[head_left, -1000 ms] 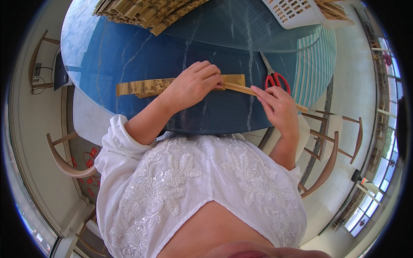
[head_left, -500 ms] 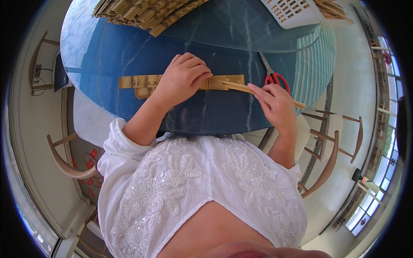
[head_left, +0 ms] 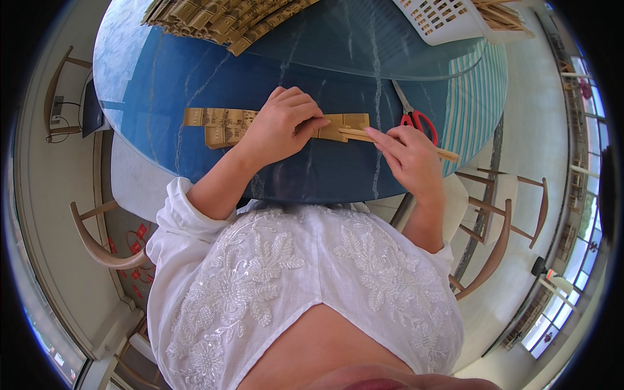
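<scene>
A blue table point(head_left: 162, 78) bears paper sleeves point(head_left: 221, 120), red-handled scissors point(head_left: 416, 117), a white basket point(head_left: 442, 16).

The scene is seen from a single head-worn fisheye view, aimed steeply downward from just above the person's chest. The white embroidered blouse point(head_left: 299, 286) fills the near, lower half, and the round blue table point(head_left: 195, 78) is spread across the far, upper half. The left hand point(head_left: 283, 127) and right hand point(head_left: 409, 156) are caught close, near the centre. Straight edges are bent toward the rim, where chairs point(head_left: 97, 240) and floor are squeezed left and right.
</scene>
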Available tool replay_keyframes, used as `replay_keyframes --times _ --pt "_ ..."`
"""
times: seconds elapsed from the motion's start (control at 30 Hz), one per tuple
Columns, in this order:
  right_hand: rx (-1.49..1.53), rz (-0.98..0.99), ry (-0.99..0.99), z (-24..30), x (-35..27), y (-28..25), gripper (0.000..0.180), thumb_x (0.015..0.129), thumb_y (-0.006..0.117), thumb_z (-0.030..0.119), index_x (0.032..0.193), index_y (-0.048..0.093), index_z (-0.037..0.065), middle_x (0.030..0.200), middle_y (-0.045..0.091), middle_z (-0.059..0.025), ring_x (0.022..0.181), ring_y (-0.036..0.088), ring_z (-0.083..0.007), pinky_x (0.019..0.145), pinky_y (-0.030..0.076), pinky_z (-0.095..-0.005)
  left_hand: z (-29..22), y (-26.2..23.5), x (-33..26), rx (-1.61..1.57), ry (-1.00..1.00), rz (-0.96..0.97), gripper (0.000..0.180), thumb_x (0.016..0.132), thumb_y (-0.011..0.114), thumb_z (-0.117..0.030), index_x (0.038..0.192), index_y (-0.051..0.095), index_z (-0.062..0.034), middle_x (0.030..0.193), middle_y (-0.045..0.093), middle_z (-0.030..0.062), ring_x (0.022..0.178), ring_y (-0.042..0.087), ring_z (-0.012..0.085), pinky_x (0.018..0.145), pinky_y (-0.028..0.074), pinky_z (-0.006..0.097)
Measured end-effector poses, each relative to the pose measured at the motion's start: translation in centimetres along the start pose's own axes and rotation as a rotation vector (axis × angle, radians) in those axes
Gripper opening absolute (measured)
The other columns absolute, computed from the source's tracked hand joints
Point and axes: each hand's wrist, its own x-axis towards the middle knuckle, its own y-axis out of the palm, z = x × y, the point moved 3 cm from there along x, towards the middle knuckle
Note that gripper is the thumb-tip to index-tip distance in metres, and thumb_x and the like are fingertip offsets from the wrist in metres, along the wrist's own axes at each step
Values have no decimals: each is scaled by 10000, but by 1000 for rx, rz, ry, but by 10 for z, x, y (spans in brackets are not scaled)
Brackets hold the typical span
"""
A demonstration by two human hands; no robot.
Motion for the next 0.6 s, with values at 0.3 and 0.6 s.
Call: replay_keyframes --times 0.3,0.6 --pt "-67 -183 89 -5 5 -3 392 821 750 68 1195 727 183 783 582 -25 670 566 -195 588 455 -328 -14 -16 -7 -78 173 -185 70 846 744 -96 846 698 -42 763 629 78 704 583 233 647 461 344" --pt "5 -258 104 1 4 -1 386 832 750 71 1205 722 168 789 595 -28 673 570 -192 593 465 -325 4 6 -14 -922 -451 -217 273 1010 622 -245 968 680 18 742 641 7 649 526 50 574 435 225"
